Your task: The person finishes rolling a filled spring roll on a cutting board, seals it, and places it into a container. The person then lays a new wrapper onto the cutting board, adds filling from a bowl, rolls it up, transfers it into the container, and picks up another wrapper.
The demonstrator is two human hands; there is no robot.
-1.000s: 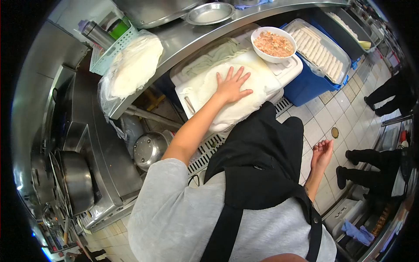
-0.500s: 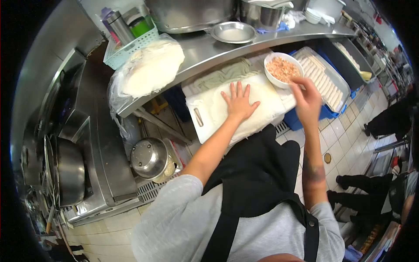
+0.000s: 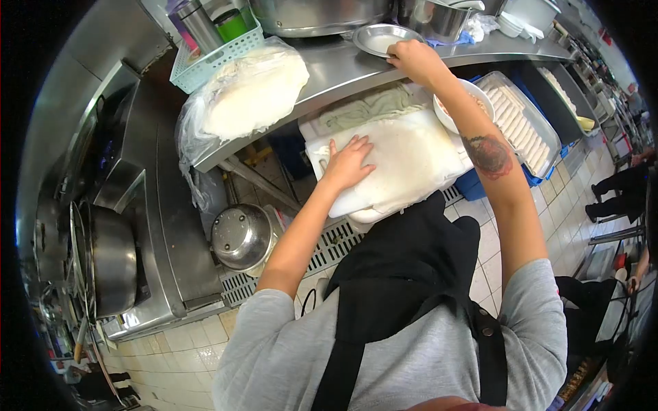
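Note:
A thin white dough sheet (image 3: 404, 161) lies over a white cutting board (image 3: 317, 162). My left hand (image 3: 348, 163) rests on the sheet's left part, palm down with its fingers apart. Up on the steel shelf, my right hand (image 3: 417, 60) is at the front rim of a shallow metal dish (image 3: 375, 42) holding something pale. Its fingers are curled together there, and what they grip, if anything, is hidden. Under my right forearm is a white bowl (image 3: 445, 118) of orange-pink filling, partly covered. A folded green cloth (image 3: 370, 108) lies behind the dough.
Plastic-wrapped dough (image 3: 257, 96) and a mint basket (image 3: 184, 77) with bottles stand on the shelf at left. White rolls fill a clear tray (image 3: 546, 164) at right. A metal pot (image 3: 240, 236) sits low at left. Other people are visible at the far right and lower left.
My right hand has risen from my side, past the filling bowl, to the metal dish. My left hand has shifted left on the dough. The view has also shifted.

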